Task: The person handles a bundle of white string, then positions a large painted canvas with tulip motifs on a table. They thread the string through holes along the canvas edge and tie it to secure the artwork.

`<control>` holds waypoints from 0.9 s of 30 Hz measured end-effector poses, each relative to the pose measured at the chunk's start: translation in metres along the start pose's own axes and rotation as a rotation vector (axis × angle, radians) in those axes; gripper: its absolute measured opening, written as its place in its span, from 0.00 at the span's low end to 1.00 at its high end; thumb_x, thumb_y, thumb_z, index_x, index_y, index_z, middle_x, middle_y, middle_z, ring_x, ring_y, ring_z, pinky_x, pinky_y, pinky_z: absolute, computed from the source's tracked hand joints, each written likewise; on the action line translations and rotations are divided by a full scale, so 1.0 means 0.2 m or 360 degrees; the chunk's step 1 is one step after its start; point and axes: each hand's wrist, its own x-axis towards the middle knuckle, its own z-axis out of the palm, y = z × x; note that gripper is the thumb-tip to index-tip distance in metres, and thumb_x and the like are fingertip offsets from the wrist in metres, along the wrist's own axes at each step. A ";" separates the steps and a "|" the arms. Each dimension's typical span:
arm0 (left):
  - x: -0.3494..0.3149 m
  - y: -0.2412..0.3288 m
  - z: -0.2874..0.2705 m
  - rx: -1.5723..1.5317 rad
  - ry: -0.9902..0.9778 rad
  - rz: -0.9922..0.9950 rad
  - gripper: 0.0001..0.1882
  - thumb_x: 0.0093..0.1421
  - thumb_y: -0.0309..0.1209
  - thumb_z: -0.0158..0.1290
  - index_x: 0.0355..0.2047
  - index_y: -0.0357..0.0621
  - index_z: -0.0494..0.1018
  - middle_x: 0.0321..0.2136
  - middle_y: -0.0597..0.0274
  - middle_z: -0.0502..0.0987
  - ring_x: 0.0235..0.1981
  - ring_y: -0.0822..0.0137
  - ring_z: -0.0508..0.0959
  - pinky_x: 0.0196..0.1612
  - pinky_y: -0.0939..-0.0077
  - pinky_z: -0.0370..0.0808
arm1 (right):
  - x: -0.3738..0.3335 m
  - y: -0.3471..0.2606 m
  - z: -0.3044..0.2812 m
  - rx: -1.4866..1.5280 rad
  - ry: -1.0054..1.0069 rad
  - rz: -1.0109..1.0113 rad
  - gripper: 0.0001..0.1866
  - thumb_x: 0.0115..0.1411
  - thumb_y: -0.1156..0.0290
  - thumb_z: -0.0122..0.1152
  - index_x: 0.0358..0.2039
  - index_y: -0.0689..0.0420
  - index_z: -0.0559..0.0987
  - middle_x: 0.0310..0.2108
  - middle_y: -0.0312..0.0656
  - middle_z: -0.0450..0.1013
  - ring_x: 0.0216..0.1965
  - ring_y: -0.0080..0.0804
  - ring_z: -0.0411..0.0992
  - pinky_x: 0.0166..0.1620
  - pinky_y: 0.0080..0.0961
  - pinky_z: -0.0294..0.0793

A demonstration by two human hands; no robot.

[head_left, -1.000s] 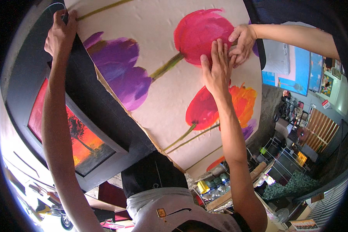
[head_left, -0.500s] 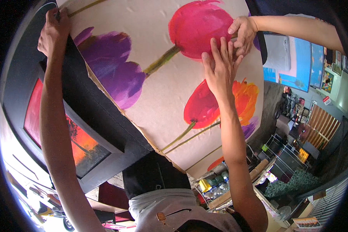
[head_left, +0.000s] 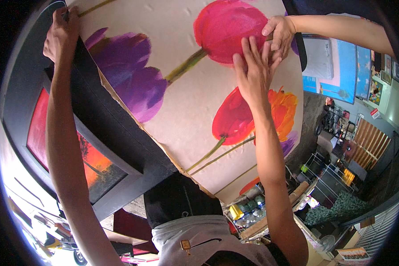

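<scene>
Wearing a grey top point(head_left: 175, 239) above a black garment point(head_left: 181, 199), the person has both bare arms over a large canvas point(head_left: 186, 115) painted with tulips in purple, red and orange on a cream ground. The canvas fills the middle of the view, slanting from upper left to lower right, its left edge ragged and bordered by a dark surface point(head_left: 115, 115). The right hand point(head_left: 255, 66) lies palm down with fingers spread apart, covering the lower right of the uppermost red bloom. The left hand point(head_left: 60, 37) is curled at the upper left corner; whether it is clamped on the canvas cannot be told.

Just beside the right fingertips, a co-worker's hand point(head_left: 280, 34) comes in from the right, fingers bent upon the canvas near its right edge; whether the two hands touch is unclear. Left of the canvas, partly behind the left forearm, sits a dark-framed picture point(head_left: 95, 164) of a tree against red and orange.

Farther off at the right are a yellow container point(head_left: 236, 212), a green leafy heap point(head_left: 337, 208), a metal rack point(head_left: 323, 173), a slatted brown panel point(head_left: 369, 144) and a blue and pink painting point(head_left: 348, 84).
</scene>
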 end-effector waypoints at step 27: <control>0.01 -0.01 0.00 -0.0020 -0.0006 0.0038 0.28 0.55 0.62 0.40 0.52 0.69 0.67 0.48 0.58 0.74 0.52 0.55 0.72 0.52 0.60 0.64 | -0.57 -0.10 -0.17 0.0103 -0.0258 0.0111 0.29 0.62 0.55 0.47 0.61 0.52 0.59 0.63 0.42 0.54 0.65 0.45 0.48 0.61 0.64 0.35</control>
